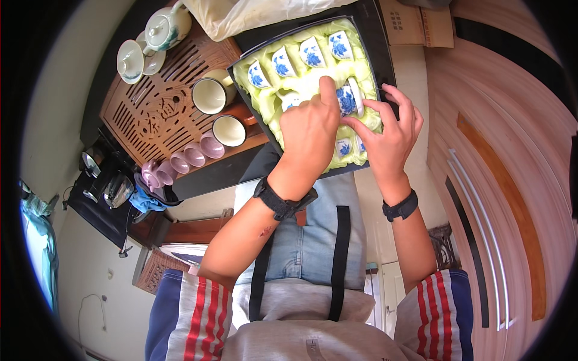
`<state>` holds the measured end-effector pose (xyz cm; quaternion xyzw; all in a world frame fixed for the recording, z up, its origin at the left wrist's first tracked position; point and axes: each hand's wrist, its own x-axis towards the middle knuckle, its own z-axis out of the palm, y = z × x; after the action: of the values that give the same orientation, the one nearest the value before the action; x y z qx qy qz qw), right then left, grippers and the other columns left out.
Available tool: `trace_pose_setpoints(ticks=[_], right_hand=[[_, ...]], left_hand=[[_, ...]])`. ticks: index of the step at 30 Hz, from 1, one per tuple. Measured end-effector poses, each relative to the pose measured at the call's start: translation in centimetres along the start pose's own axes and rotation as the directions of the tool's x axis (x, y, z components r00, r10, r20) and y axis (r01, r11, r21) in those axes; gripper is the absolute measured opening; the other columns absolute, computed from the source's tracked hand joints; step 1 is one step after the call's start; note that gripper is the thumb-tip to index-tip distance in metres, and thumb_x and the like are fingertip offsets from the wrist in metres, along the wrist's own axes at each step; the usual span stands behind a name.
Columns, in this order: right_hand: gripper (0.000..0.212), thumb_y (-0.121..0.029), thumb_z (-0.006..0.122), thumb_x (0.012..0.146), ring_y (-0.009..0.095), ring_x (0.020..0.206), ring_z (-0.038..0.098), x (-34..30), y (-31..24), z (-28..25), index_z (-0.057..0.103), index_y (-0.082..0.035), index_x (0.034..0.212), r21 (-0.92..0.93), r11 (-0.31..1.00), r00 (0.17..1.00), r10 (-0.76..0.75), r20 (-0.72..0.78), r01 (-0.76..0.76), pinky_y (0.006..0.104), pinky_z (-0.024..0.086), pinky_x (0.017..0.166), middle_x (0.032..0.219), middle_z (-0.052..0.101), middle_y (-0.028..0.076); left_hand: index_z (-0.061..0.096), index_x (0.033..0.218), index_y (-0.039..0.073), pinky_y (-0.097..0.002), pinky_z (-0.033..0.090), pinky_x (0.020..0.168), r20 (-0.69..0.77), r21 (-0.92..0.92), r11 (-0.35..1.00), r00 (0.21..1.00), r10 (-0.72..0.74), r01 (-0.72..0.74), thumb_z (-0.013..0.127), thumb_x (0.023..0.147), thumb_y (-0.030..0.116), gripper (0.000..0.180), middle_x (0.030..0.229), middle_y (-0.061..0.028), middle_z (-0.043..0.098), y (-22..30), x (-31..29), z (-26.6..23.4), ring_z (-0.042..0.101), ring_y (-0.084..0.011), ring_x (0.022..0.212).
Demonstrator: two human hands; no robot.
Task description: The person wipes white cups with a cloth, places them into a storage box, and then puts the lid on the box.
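A shallow dark box [276, 136] lined with pale yellow-green satin [308, 85] holds white porcelain cups with blue flower patterns. A row of these, including a cup [312, 53], sits in hollows along its far side. My left hand [308, 133] is over the box's middle, one digit stretched forward and its other fingers curled under, so what they hold is hidden. Right of it lies a larger blue-and-white vessel [346, 100] with a white rim. Fingers apart, my right hand [394, 125] has its thumb and forefinger at that rim. Smaller blue-and-white cups [343, 147] show at the near side.
Left of the box, a slatted wooden tea tray [158, 111] bears a white teapot [167, 29], a lidded bowl [130, 62], two mugs [209, 95] and several small pink cups [194, 154]. A plastic bag [241, 15] lies behind, and a cardboard box [416, 25] stands far right.
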<state>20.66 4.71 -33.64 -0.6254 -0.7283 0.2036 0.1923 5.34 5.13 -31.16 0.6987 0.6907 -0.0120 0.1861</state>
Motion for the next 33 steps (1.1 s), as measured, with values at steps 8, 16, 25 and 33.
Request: trace_pose_setpoints(ticks=[8,16,25,33], right_hand=[[0.043,-0.037,0.092,0.063,0.027,0.113,0.056,0.0,0.1,0.2,0.073,-0.016,0.095,0.029,1.0,1.0,0.007,0.013,-0.008,0.0442,0.038,0.101,0.127,0.061,0.006],[0.041,-0.038,0.091,0.066,0.026,0.112,0.057,0.1,-0.1,0.3,0.073,-0.015,0.093,0.035,0.999,1.0,0.014,-0.002,-0.014,0.0446,0.037,0.102,0.125,0.062,0.005],[0.042,-0.041,0.091,0.067,0.025,0.112,0.057,0.4,-0.4,0.1,0.072,-0.013,0.093,0.02,1.0,1.0,0.007,0.014,-0.008,0.045,0.037,0.102,0.123,0.062,0.006],[0.044,-0.042,0.092,0.065,0.024,0.109,0.058,0.7,-0.6,0.1,0.074,-0.013,0.093,0.032,0.999,1.0,-0.001,0.008,0.001,0.0438,0.037,0.101,0.124,0.062,0.006]], left_hand=[[0.047,0.105,0.003,-0.0334,0.051,0.05,0.045,0.0,0.998,0.997,-0.062,0.062,0.078,0.075,0.012,0.045,0.065,-0.0055,0.064,0.5,0.1,0.3,0.07,-0.0214,0.061],[0.058,0.087,0.009,-0.0379,0.046,0.05,-0.188,-0.309,0.951,0.981,-0.039,-0.022,0.074,0.087,0.014,0.017,0.065,-0.0063,0.062,-2.6,-3.3,-2.9,0.063,-0.0266,0.055],[0.076,0.102,0.008,-0.0323,0.041,0.046,-0.006,-0.312,0.95,1.0,0.018,-0.019,0.078,0.086,0.018,0.018,0.054,-0.0049,0.058,-4.8,-5.0,-3.7,0.055,-0.0196,0.044],[0.072,0.11,0.007,-0.0366,0.047,0.05,0.075,-0.39,0.919,0.992,0.104,-0.067,0.073,0.09,0.021,0.024,0.061,-0.0076,0.064,-3.3,-5.5,-2.2,0.064,-0.024,0.052]])
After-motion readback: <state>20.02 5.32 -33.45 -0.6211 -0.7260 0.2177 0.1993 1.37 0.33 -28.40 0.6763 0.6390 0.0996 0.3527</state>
